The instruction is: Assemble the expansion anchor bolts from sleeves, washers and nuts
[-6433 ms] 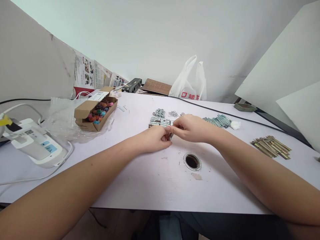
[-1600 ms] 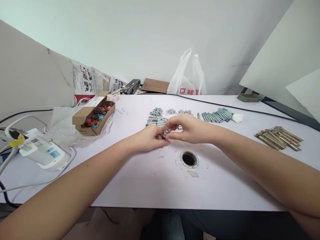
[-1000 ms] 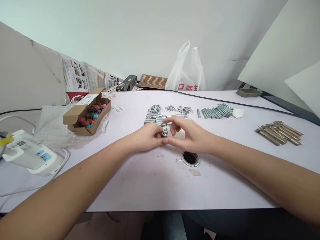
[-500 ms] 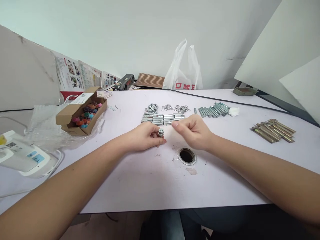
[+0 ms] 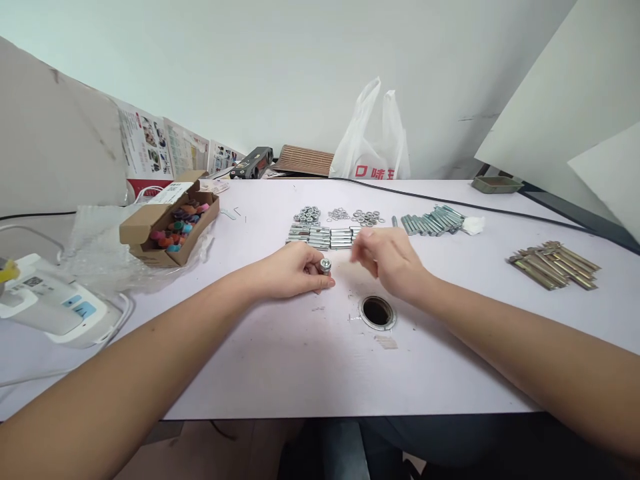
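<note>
My left hand (image 5: 295, 272) rests on the table, its thumb and fingers closed round an upright metal anchor bolt (image 5: 325, 265). A nut and washer show at the bolt's top; its lower part is hidden by my fingers. To the right, my right hand (image 5: 387, 260) hovers apart from the bolt, fingers loosely bent and slightly blurred, with nothing visible in them. Behind both hands lie rows of silver metal sleeves (image 5: 320, 237), partly covered by my right hand. Beyond them are small piles of nuts (image 5: 307, 215), thin ring washers (image 5: 339, 214) and flat washers (image 5: 367, 218).
Threaded rods (image 5: 435, 221) lie at back right, brassy bolts (image 5: 554, 265) farther right. A round hole (image 5: 377, 312) opens in the table (image 5: 280, 373) below my right hand. At left stand a cardboard box (image 5: 175, 250) of colourful pieces and a white device (image 5: 65, 303). A black cable (image 5: 450, 198) crosses behind.
My right hand has turned, its fingers loosening from a closed curl. My left hand still holds the bolt in place. The whole view has shifted slightly.
</note>
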Action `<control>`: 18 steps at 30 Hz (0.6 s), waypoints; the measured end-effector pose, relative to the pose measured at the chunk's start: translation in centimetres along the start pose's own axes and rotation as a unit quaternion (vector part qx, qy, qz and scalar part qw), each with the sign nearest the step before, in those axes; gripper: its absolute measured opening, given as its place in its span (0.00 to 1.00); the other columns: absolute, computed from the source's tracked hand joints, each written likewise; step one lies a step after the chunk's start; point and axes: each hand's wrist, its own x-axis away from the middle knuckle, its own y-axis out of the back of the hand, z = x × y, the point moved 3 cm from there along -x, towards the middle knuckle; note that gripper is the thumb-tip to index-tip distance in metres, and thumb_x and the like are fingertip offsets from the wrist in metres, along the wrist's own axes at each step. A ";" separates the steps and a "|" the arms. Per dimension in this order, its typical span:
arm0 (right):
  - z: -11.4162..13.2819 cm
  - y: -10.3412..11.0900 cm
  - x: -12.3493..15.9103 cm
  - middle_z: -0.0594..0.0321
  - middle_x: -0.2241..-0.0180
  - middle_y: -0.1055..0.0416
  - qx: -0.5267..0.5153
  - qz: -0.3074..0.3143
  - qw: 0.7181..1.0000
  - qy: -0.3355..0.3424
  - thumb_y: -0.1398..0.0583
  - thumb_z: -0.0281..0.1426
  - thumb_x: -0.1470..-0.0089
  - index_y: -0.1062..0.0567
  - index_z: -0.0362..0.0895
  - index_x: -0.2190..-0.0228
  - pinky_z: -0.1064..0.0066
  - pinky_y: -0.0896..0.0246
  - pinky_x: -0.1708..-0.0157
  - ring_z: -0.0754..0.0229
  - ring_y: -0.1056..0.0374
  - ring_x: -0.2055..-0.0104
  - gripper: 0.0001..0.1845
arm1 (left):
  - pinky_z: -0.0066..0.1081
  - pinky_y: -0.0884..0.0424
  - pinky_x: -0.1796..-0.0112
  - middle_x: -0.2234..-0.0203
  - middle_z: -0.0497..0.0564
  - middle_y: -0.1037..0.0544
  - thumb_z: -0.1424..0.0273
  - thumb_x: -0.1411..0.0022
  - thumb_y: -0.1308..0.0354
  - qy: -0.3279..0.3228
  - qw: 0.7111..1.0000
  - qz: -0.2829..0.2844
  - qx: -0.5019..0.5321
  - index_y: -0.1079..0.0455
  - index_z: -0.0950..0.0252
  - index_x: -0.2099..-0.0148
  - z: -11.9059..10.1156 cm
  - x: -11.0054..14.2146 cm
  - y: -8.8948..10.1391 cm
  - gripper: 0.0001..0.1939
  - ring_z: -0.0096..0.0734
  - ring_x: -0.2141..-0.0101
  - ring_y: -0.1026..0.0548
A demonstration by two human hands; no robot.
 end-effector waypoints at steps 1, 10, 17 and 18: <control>-0.1 -0.3 0.0 0.68 0.86 0.39 0.010 0.042 0.999 -0.011 0.50 0.45 0.38 0.27 0.42 0.73 0.71 0.46 0.76 0.65 0.42 0.81 0.24 | 0.25 0.41 0.79 0.80 0.46 0.26 0.58 0.44 0.42 -0.003 1.000 0.000 -0.004 0.29 0.66 0.70 0.0 0.0 0.0 0.15 0.23 0.79 0.33; 0.9 0.2 0.7 0.67 0.88 0.44 0.033 -0.033 0.998 0.035 0.51 0.47 0.38 0.29 0.43 0.81 0.71 0.49 0.79 0.66 0.46 0.83 0.28 | 0.25 0.40 0.78 0.81 0.45 0.27 0.59 0.44 0.42 -0.011 1.000 -0.001 -0.009 0.28 0.66 0.71 0.1 -0.1 -0.1 0.14 0.23 0.80 0.34; 1.3 -0.4 0.9 0.67 0.89 0.50 0.023 0.003 0.999 0.039 0.51 0.46 0.38 0.41 0.44 0.90 0.70 0.56 0.82 0.68 0.52 0.84 0.33 | 0.26 0.41 0.79 0.81 0.45 0.28 0.58 0.44 0.43 -0.024 1.000 0.011 -0.005 0.28 0.66 0.71 0.0 0.0 -0.1 0.15 0.23 0.80 0.34; 1.9 0.1 1.3 0.67 0.89 0.51 0.003 -0.035 0.998 0.046 0.50 0.45 0.38 0.41 0.44 0.90 0.69 0.55 0.81 0.67 0.52 0.84 0.33 | 0.26 0.41 0.79 0.81 0.46 0.27 0.58 0.45 0.42 -0.019 1.000 0.011 -0.004 0.28 0.66 0.71 0.0 0.1 -0.1 0.15 0.24 0.80 0.34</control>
